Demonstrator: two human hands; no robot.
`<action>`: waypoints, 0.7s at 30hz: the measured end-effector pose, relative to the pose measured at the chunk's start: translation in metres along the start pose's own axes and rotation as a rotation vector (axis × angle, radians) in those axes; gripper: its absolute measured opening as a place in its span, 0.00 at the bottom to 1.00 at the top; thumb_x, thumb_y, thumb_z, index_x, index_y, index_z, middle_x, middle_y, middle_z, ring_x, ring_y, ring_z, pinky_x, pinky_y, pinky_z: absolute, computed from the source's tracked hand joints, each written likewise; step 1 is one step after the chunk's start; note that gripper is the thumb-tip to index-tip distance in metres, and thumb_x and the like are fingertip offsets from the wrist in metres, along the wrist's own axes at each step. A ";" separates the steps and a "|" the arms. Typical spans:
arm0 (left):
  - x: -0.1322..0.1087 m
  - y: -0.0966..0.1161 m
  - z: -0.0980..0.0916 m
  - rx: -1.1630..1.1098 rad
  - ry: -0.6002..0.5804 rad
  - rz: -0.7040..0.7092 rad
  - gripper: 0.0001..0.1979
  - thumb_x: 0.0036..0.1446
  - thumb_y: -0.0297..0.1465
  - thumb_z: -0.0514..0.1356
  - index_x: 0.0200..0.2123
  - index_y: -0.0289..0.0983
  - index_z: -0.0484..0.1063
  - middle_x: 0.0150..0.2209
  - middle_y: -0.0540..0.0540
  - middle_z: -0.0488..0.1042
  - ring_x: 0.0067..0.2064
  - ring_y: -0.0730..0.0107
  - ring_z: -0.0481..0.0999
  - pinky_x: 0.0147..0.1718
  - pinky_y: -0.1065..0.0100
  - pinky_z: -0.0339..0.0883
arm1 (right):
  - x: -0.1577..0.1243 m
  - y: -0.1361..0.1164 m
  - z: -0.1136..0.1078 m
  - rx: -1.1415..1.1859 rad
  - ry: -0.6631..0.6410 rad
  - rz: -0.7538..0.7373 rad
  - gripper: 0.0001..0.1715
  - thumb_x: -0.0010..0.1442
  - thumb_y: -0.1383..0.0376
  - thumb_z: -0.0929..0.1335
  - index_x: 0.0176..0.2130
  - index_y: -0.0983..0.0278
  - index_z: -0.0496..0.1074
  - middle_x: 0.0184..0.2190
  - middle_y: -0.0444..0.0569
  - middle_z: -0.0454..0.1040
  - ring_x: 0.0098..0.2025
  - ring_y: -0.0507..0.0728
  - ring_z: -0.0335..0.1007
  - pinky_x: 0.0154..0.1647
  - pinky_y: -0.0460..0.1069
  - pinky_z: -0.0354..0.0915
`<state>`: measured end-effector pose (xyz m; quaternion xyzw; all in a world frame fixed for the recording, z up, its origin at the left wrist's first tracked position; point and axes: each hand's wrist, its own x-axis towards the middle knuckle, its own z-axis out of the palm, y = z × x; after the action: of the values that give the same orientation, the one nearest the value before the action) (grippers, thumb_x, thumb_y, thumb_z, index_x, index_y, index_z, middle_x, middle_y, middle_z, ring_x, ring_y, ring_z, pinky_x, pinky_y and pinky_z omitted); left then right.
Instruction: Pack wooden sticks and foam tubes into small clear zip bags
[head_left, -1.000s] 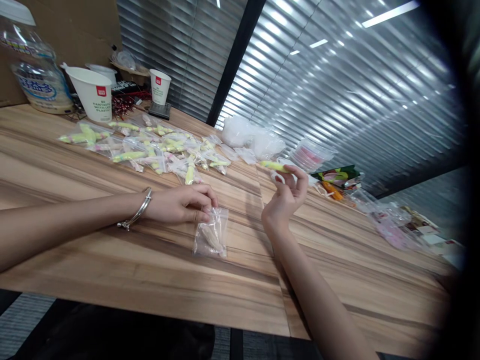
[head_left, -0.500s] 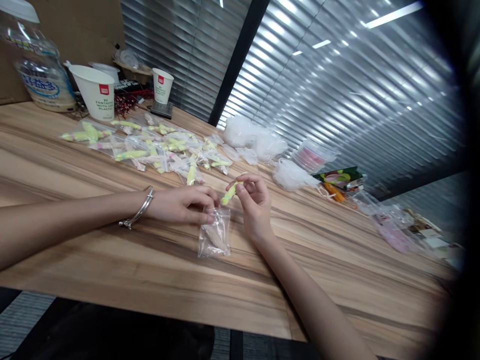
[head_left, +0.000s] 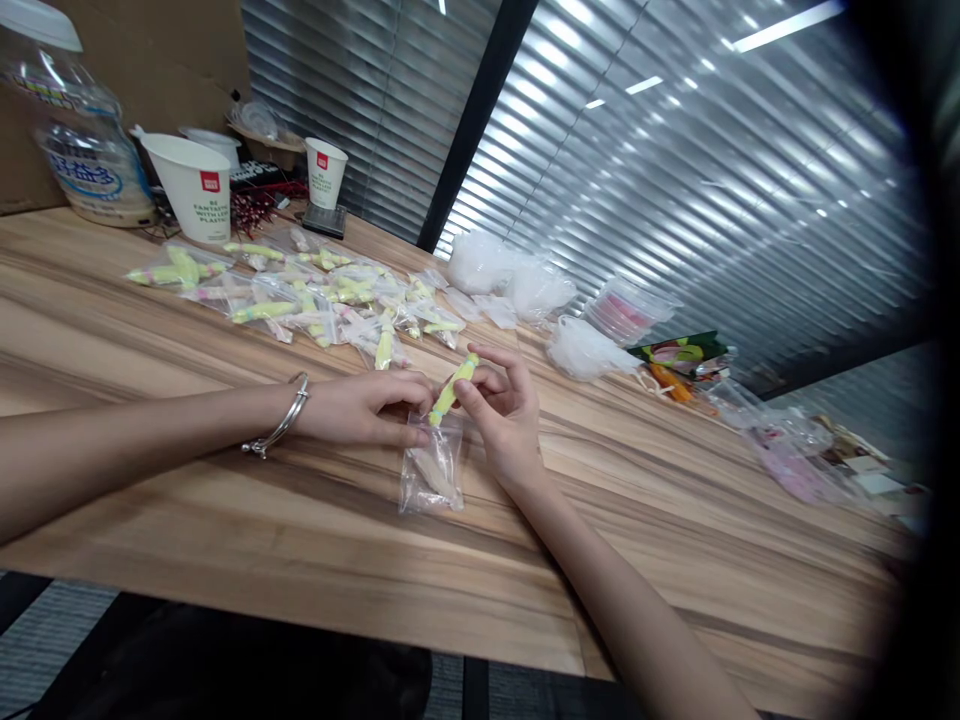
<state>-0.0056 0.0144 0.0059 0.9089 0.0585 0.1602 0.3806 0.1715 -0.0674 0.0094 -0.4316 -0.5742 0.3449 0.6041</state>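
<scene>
We mark the right hand (head_left: 510, 410) pinching a yellow stick (head_left: 455, 388), long axis slanting near-left to far-right, near end at the mouth of the clear bag (head_left: 433, 480); inside or not, we can't tell. Left hand (head_left: 367, 408), just left, grips the bag's top edge over the desk (head_left: 300, 560). Bagged yellow pieces (head_left: 259, 311) lie far left; we see nothing blocking.

Reading "BE FANTASTIC WITH LESS PLASTIC" in green on the near paper cup (head_left: 187, 190); showing "好益多" in blue on the plastic jar (head_left: 88, 150); carrying tiny, unclear lettering on the far cup (head_left: 325, 175).
</scene>
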 end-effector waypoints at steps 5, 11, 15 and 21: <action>-0.001 0.000 0.000 -0.041 0.033 -0.001 0.10 0.60 0.37 0.56 0.40 0.36 0.68 0.39 0.47 0.68 0.42 0.68 0.67 0.43 0.69 0.62 | -0.001 -0.001 0.001 -0.037 0.012 -0.033 0.15 0.56 0.65 0.69 0.45 0.57 0.67 0.27 0.41 0.72 0.29 0.51 0.69 0.35 0.48 0.66; 0.000 0.001 -0.002 -0.049 0.058 0.039 0.08 0.61 0.34 0.55 0.37 0.36 0.70 0.40 0.46 0.68 0.44 0.68 0.68 0.46 0.69 0.61 | -0.001 0.004 -0.001 -0.026 0.014 -0.070 0.16 0.55 0.65 0.71 0.44 0.58 0.67 0.26 0.40 0.73 0.28 0.50 0.69 0.33 0.47 0.66; 0.001 0.003 -0.001 -0.016 0.120 0.083 0.08 0.62 0.31 0.54 0.34 0.35 0.71 0.46 0.43 0.67 0.48 0.67 0.67 0.49 0.68 0.60 | 0.000 0.008 -0.004 -0.034 0.026 -0.119 0.14 0.56 0.65 0.70 0.44 0.59 0.68 0.27 0.41 0.73 0.27 0.50 0.69 0.31 0.46 0.65; 0.002 0.004 0.000 -0.003 0.199 0.096 0.11 0.63 0.32 0.51 0.41 0.36 0.71 0.47 0.42 0.68 0.50 0.67 0.67 0.52 0.65 0.60 | 0.007 0.014 -0.010 -0.023 0.131 -0.158 0.06 0.58 0.64 0.68 0.39 0.61 0.71 0.27 0.42 0.72 0.27 0.49 0.66 0.31 0.46 0.64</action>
<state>-0.0041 0.0121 0.0089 0.8897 0.0521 0.2678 0.3660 0.1828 -0.0564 -0.0005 -0.4134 -0.5698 0.2607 0.6607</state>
